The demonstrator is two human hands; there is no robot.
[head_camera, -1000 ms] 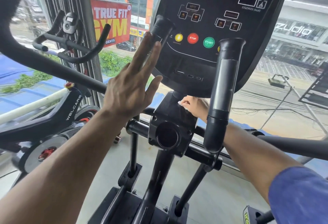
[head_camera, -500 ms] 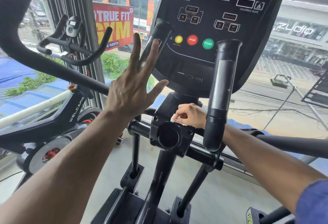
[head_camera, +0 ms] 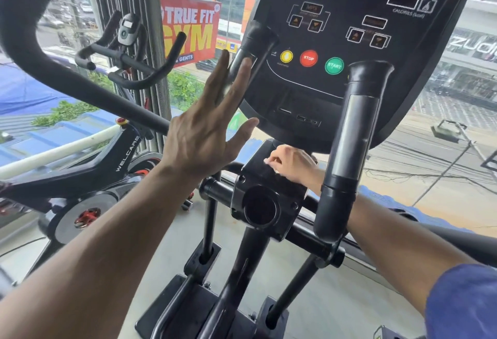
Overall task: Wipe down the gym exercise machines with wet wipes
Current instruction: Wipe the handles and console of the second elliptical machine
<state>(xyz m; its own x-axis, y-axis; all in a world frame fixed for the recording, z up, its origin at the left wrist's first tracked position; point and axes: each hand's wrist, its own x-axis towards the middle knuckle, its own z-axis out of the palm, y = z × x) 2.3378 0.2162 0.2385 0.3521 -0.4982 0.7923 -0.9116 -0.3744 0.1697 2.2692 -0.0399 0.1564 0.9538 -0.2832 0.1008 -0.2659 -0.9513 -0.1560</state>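
Fingers of the right hand pinch what looks like a white wet wipe, now back atop the black machine bracket at centre frame; wiping continues. Left hand stays spread wide, empty.

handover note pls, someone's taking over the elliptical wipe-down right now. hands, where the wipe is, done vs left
Left hand: open, fingers spread, raised in front of the console, holding nothing.
Right hand: pinching a white wet wipe against the black housing under the console.
Done: can't tell what is already clean; the wipe is on the housing top now.
Left: probably the console, the upright grip, and the spin bike on the left.
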